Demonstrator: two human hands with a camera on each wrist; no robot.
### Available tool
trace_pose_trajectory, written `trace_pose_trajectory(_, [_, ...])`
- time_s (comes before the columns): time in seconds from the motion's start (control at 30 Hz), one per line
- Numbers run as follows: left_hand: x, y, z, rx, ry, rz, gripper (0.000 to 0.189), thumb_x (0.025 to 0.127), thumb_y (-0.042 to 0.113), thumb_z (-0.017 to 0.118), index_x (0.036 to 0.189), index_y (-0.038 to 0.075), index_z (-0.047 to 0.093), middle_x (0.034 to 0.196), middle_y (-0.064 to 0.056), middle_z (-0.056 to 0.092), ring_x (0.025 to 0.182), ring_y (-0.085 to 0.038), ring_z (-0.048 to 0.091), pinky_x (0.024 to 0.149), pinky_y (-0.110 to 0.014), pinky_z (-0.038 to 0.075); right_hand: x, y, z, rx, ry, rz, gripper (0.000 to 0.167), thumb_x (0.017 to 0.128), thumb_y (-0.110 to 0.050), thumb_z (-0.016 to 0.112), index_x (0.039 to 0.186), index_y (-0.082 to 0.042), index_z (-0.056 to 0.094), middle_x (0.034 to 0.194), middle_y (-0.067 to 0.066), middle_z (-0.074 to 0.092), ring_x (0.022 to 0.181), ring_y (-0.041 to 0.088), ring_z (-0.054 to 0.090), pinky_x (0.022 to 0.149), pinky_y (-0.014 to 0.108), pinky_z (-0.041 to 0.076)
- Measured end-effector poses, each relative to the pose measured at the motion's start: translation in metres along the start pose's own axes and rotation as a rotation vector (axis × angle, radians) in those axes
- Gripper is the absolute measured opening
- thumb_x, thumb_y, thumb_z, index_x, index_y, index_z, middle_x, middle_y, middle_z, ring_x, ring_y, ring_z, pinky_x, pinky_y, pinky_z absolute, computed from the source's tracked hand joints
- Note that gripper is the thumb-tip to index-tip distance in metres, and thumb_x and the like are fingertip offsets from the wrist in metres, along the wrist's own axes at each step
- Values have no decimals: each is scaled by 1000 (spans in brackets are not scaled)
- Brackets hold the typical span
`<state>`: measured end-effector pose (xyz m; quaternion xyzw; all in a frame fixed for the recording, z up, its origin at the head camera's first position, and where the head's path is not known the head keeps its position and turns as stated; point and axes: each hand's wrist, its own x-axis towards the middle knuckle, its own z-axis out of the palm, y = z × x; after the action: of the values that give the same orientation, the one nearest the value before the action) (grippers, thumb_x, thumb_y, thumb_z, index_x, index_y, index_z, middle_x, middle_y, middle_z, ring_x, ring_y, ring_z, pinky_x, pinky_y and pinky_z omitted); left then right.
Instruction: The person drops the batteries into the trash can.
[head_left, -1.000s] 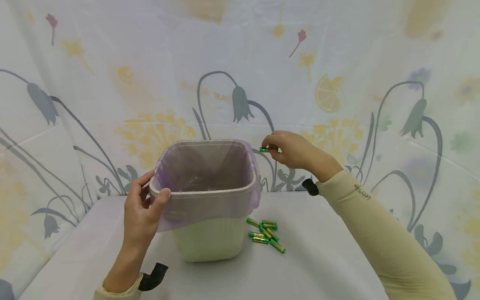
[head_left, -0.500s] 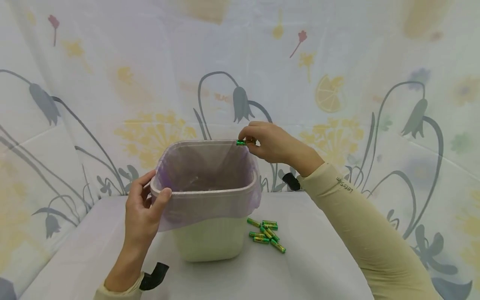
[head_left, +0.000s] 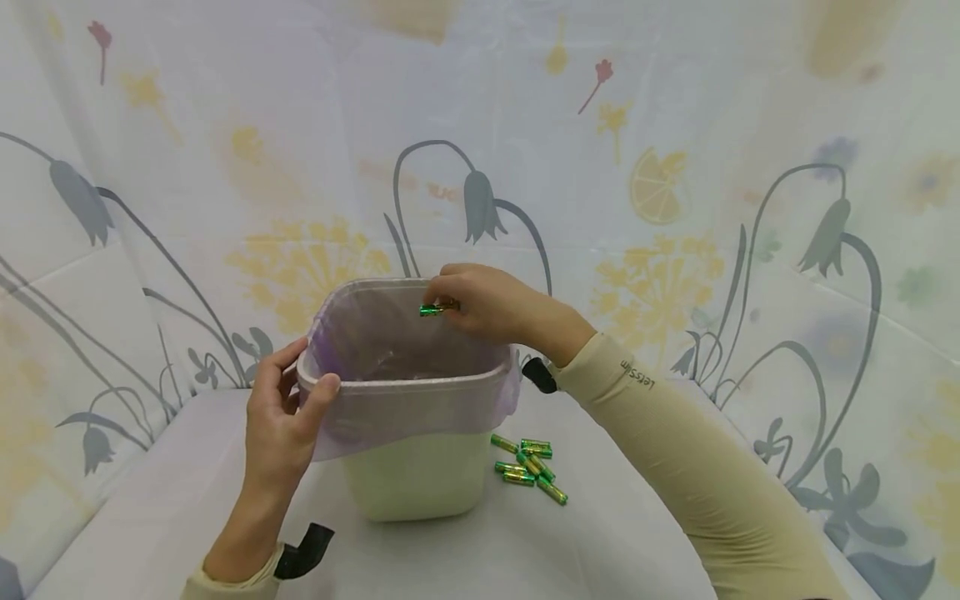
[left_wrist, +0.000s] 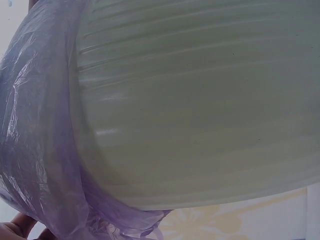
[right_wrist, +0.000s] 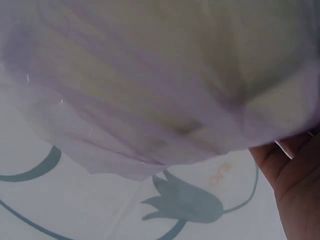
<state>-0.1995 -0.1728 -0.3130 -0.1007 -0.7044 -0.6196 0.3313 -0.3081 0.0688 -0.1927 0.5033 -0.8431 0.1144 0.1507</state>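
Observation:
A pale green trash bin (head_left: 420,479) stands upright on the table, lined with a translucent purple bag (head_left: 420,417) folded over its rim. My left hand (head_left: 281,425) grips the bin's left rim, thumb on the near side. Over the bin's opening, my right hand (head_left: 495,308) pinches green and gold batteries (head_left: 433,310); how many is partly hidden by the fingers. On the table right of the bin lies a loose pile of several more batteries (head_left: 534,465). Bag and bin wall (left_wrist: 200,115) fill the left wrist view. In the right wrist view the bag (right_wrist: 125,100) covers most of my hand's surroundings.
A white cloth covers the table (head_left: 600,500). Behind it hangs a floral-printed curtain (head_left: 540,125), which also runs along both sides. Black bands (head_left: 303,552) sit at the wrists over beige sleeves (head_left: 675,450).
My right hand has moved left with the batteries, from right of the bin to above its opening. The left hand stays on the rim, and the pile lies as before.

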Motion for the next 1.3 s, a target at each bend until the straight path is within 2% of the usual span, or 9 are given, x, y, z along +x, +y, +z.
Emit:
trace_pose_trajectory(0.33, [-1,1,1,11,11,-5,54,85,8,65,136,5,47,128,1,50,109,-14,53,85,-16,42,6,-1,16,-8,-18,-40,22,88,-1,56,100,-13,70,98,-3,63,86,10,55,78,25,45])
trace_pose_trajectory(0.57, [-1,1,0,16,10,0,53,85,8,65,136,7,48,128,2,51,109,-13,53,84,-15,42,7,-3,23,-36,-42,-20,23,89,-3,56,103,-16,69,98,-6,63,86,7,53,77,23,44])
trace_pose_trajectory(0.8, [-1,2,1,18,9,-5,53,86,8,65,136,6,48,128,2,50,110,-13,53,85,-15,41,7,-5,25,18,-68,3,21,90,-3,56,104,-14,68,96,-4,61,83,9,52,74,22,43])
trace_pose_trajectory(1.3, [-2,1,1,13,6,-2,54,86,8,64,136,6,47,127,1,51,110,-13,53,85,-15,42,6,-5,26,13,-104,15,20,91,-5,57,105,-14,68,92,-4,60,80,10,48,70,24,41])
